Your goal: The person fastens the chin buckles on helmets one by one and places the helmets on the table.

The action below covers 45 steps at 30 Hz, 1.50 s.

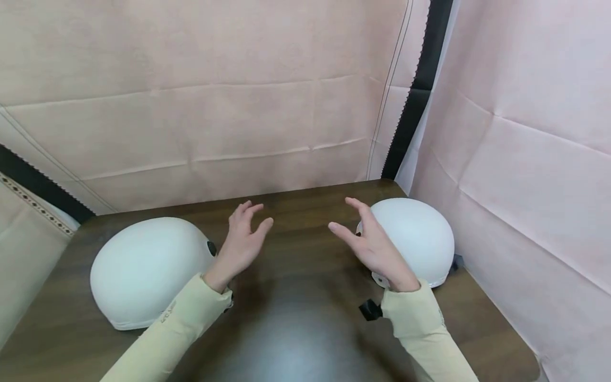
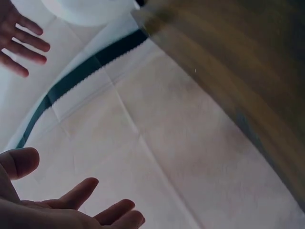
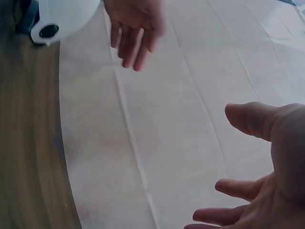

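The left hand [image 1: 238, 246] and right hand [image 1: 374, 252] hover empty, fingers spread, near the left white helmet [image 1: 148, 270] and right white helmet [image 1: 420, 239] on the tabletop [image 1: 296, 239]. An outward sweep of the left sleeve [image 1: 183, 318] could rock the left white helmet; whether they touch is unclear.

The left helmet [image 1: 148, 270] and the right helmet [image 1: 420, 239] are showing smooth shells, looking like hard plastic with a soft, matt finish. The bench [image 1: 296, 318] is displaying wood grain and is catching a blurred, glossy glare toward the front. The wall sheet [image 1: 215, 122] is looking like thin matt cloth, wrinkling along creases. The black strip [image 1: 420, 90] is appearing flat and dull. The left sleeve [image 1: 191, 313] and right sleeve [image 1: 417, 318] are looking like smooth woven cloth.
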Available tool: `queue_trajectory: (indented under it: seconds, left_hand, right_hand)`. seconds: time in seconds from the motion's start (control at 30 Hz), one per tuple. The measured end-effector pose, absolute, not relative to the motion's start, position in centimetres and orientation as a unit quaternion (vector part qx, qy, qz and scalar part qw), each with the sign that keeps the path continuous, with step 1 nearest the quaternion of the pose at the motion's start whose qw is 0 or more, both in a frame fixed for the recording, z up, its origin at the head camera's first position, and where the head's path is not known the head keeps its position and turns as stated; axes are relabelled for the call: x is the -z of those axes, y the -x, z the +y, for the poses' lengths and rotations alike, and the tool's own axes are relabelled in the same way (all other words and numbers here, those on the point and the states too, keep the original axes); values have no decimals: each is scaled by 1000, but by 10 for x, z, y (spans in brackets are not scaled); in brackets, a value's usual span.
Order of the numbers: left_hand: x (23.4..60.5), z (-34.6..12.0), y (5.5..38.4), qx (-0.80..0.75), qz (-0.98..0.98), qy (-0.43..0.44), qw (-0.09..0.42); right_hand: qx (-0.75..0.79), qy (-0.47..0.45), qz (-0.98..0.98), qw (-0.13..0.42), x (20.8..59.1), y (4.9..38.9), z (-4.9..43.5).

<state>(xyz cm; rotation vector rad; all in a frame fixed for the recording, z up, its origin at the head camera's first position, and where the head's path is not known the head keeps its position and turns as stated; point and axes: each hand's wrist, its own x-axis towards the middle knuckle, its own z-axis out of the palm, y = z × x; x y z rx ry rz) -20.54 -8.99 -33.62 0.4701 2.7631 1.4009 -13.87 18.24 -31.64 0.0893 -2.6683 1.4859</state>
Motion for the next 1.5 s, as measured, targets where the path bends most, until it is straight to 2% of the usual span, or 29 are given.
queue_trajectory:
  seconds: [0.13,0.43,0.67,0.97,1.23,1.5]
  left_hand:
    - [344,-79,202,-445,882,-152,33]
    - [357,-57,200,-462,867,-175,60]
    - [365,-28,197,-450,870,-187,72]
    - [379,9,191,-432,865,-224,120]
    - [382,35,183,-429,857,-248,143]
    - [384,50,180,-445,840,-272,150]
  right_hand:
    - [-477,-2,-877,65,318,136,204]
    - [-455,50,-878,140,311,125,257]
    - [-460,100,-868,160,313,120,288]
    - [-510,179,-820,187,329,109,333]
    - [-530,226,-801,166,353,108,355]
    - [-536,222,-804,135,367,109,363]
